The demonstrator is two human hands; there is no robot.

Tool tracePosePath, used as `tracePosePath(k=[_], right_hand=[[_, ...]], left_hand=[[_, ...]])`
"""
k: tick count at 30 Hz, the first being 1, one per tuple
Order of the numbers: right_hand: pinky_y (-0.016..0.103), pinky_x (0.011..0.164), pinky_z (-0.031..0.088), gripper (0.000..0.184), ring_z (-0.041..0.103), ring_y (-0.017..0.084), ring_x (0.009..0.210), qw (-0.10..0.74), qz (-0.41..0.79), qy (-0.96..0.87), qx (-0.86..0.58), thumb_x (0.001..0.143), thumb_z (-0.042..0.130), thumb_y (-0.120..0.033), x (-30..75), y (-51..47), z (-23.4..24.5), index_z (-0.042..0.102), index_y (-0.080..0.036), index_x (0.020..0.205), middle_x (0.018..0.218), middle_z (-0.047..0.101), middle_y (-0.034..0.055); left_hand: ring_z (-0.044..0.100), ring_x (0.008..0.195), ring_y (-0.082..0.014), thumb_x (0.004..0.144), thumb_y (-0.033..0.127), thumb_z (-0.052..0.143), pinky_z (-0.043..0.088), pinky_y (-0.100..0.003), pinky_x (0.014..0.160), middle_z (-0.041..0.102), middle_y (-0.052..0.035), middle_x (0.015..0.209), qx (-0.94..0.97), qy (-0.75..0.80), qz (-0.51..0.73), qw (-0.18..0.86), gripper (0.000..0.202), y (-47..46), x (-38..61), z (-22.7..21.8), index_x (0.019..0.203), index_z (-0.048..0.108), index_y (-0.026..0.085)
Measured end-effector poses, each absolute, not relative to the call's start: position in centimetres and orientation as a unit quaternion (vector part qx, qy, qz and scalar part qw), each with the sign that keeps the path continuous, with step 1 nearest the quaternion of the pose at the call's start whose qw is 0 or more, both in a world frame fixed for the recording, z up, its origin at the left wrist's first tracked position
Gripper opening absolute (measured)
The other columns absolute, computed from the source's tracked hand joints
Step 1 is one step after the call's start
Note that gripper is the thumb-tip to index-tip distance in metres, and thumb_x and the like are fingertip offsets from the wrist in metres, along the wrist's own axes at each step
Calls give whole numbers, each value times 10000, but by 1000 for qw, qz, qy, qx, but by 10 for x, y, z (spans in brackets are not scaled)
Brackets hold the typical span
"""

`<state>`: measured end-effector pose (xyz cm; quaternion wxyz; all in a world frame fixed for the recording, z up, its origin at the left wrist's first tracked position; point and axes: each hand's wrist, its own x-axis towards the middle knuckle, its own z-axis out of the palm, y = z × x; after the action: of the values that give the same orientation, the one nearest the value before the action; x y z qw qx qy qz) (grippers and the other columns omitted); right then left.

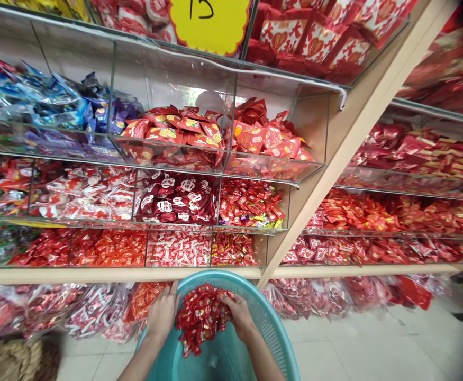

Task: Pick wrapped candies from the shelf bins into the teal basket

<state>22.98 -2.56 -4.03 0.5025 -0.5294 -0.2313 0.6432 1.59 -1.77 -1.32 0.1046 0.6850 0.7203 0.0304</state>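
Observation:
A teal plastic basket [275, 323] stands below the shelves at the bottom centre. Inside it is a pile of small red-wrapped candies [199, 317], with part of the mesh bottom bare around it. My left hand [164, 311] is at the basket's left rim, its fingers closed over the edge and partly hidden. At the right side of the pile, my right hand [237, 316] has thumb and fingers closed on some of the red candies. One small pale packet [212, 360] lies apart on the basket's bottom.
Clear-walled shelf bins ahead hold red candies [187, 127], maroon packets [178, 198] and blue packets [44, 95]. A yellow price sign [210, 26] hangs above. A wooden post [326, 185] slants at right. Plastic bags of candy [96, 312] line the floor under the bottom shelf.

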Motion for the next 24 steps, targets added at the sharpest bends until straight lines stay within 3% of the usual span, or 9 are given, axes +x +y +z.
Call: tracePosePath(k=[9, 16, 24], right_hand=[[208, 461, 388, 442, 500, 92, 492, 489, 640, -256, -534, 499, 825, -459, 233, -26, -47, 591, -151, 714, 562, 586, -33], [195, 375, 303, 432, 426, 78, 410, 509, 617, -246, -547, 474, 821, -434, 229, -15, -51, 532, -180, 669, 475, 514, -67], [195, 357, 244, 316, 383, 77, 359, 512, 567, -261, -590, 504, 742, -342, 223, 5, -50, 537, -188, 689, 398, 473, -82]], left_hand=[[581, 1144, -258, 929, 290, 199, 485, -383, 925, 576, -167, 1285, 683, 722, 37, 99, 522, -18, 16, -13, 1409, 355, 158], [550, 1202, -268, 926, 301, 222, 469, -389, 978, 565, -163, 1318, 679, 726, 44, 99, 522, -18, 15, -17, 1406, 365, 154], [608, 1129, -232, 921, 270, 246, 495, -357, 936, 582, -156, 1302, 681, 726, 36, 90, 507, -16, 14, -18, 1405, 364, 177]])
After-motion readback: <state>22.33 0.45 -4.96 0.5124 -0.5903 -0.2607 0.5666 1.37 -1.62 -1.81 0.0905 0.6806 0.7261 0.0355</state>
